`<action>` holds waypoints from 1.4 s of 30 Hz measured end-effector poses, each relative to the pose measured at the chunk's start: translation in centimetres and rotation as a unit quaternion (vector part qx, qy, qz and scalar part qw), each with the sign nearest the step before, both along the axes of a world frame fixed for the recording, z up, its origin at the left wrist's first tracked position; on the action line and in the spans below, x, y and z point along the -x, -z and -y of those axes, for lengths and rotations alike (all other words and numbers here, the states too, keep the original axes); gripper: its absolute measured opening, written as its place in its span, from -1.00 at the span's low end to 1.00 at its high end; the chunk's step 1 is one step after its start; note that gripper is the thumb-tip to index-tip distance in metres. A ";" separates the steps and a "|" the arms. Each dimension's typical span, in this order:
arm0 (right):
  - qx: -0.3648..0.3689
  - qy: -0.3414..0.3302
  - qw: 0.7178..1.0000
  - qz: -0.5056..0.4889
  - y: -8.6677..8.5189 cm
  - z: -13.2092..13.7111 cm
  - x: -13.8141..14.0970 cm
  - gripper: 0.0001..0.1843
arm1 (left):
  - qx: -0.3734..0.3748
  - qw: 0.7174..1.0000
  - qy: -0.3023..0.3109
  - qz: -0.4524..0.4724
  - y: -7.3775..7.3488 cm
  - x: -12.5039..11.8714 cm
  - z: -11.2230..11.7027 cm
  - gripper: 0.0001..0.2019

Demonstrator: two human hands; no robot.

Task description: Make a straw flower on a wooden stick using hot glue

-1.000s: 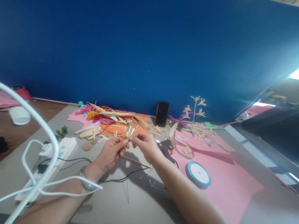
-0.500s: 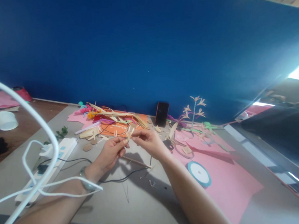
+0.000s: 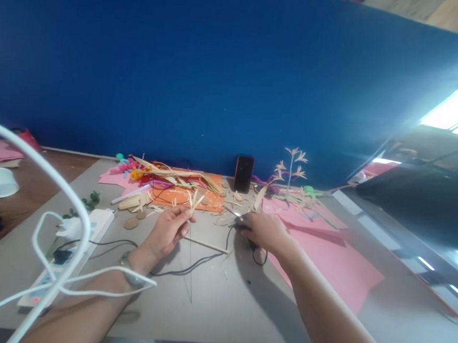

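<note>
My left hand (image 3: 171,229) is closed in a pinch on a small flower of pale husk strips (image 3: 194,203), its petals pointing up. A thin wire (image 3: 190,273) runs down below these fingers. Off to the right, my right hand (image 3: 266,230) lies over black-handled scissors (image 3: 243,222), fingers curled on them. A blade points left and a dark loop hangs below the hand; the rest is covered. A thin pale stick (image 3: 206,244) lies on the table between my hands.
A phone (image 3: 243,173) stands against the blue wall. Husk strips (image 3: 182,173) and orange paper (image 3: 168,196) lie behind my hands. A husk-flower stem (image 3: 291,170) stands at right, near pink paper (image 3: 324,262). White cable (image 3: 83,213) crosses the power strip (image 3: 95,230).
My right hand has left the flower and moved right and down onto the scissors. My left hand still holds the flower. The blue-and-white disc is now hidden by my right arm.
</note>
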State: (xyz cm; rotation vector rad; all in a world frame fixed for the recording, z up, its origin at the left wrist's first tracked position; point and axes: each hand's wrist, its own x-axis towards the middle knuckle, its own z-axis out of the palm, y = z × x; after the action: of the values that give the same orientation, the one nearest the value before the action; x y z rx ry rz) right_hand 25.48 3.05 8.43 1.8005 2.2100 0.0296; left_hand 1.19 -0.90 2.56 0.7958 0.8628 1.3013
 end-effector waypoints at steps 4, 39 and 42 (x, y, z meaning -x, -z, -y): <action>-0.041 0.039 0.998 -0.012 3.5 0.7 -0.9 -0.63 | -0.004 1.000 0.017 0.002 0.0 -0.1 0.2 -0.75; 0.051 -0.045 0.831 -0.552 -2.7 4.7 3.6 -0.64 | -0.017 0.999 0.026 0.031 -0.2 -0.1 0.0 -0.69; 0.042 -0.048 0.843 -0.534 -2.7 4.7 3.8 -0.63 | -0.021 0.999 0.028 0.038 -0.2 -0.1 0.0 -0.70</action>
State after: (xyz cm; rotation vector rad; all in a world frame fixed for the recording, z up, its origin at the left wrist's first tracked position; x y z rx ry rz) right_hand 21.72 -1.62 11.14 1.8599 2.8705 -1.3343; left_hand 1.28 -0.92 2.78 0.7941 0.7505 1.2958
